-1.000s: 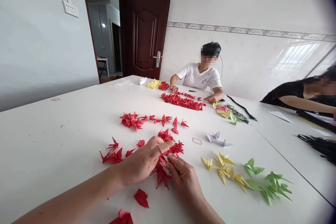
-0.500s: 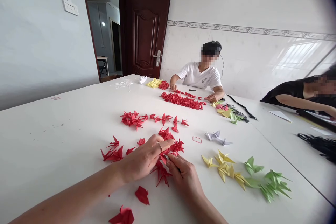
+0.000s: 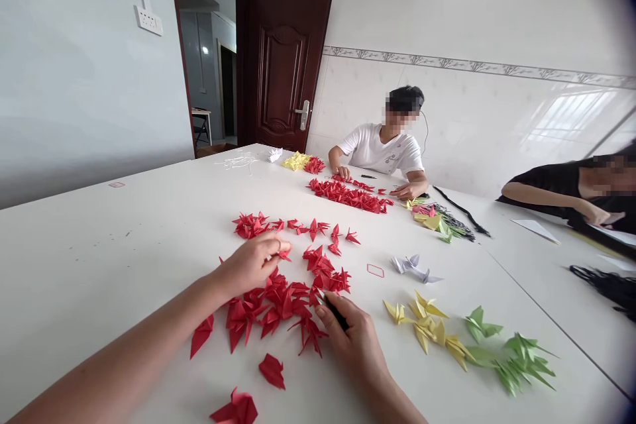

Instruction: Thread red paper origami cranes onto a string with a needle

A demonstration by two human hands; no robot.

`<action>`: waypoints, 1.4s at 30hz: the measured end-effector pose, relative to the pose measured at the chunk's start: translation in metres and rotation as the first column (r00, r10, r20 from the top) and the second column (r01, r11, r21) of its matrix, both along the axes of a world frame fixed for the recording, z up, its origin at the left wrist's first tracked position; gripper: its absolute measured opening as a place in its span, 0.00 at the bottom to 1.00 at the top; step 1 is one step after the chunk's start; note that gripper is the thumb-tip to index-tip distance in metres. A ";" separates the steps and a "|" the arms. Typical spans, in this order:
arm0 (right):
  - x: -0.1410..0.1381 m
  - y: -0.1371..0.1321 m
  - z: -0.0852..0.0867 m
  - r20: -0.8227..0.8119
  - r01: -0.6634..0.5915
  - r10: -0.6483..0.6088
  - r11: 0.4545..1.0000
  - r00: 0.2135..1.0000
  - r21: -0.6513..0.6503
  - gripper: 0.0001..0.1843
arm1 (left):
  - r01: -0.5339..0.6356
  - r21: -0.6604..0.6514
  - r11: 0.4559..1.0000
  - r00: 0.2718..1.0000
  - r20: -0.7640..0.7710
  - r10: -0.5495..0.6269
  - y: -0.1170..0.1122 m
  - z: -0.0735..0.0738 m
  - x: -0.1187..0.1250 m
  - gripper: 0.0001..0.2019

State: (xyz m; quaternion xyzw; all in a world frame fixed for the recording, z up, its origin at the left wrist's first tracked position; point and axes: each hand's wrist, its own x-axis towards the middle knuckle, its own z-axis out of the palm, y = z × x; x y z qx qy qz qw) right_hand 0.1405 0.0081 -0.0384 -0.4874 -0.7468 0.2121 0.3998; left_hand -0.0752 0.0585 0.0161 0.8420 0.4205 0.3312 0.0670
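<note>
My left hand (image 3: 251, 260) is closed in a pinch on a small red paper crane (image 3: 284, 255), held just above the table over a cluster of red paper cranes (image 3: 278, 301). My right hand (image 3: 350, 338) rests on the table to the right of that cluster, fingers curled round a thin black tool (image 3: 334, 311) whose tip points into the cranes. Another bunch of red cranes (image 3: 251, 225) lies just beyond my left hand.
On the white table (image 3: 124, 245) lie yellow cranes (image 3: 427, 324), green cranes (image 3: 517, 358), pale purple cranes (image 3: 412, 267) and a red band (image 3: 375, 270). Loose red cranes (image 3: 271, 370) lie near me. One person in white (image 3: 385, 149) and another in black (image 3: 571, 189) sit at the far side.
My left hand has lifted off the cluster and moved left and away, now pinching a single red crane. The cluster beneath it is uncovered. My right hand has barely moved.
</note>
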 end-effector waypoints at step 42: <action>-0.005 0.002 0.009 -0.022 -0.025 0.024 0.998 0.999 -0.057 0.11 | -0.045 -0.344 0.938 0.991 -0.132 -0.001 0.011 -0.018 -0.010 0.15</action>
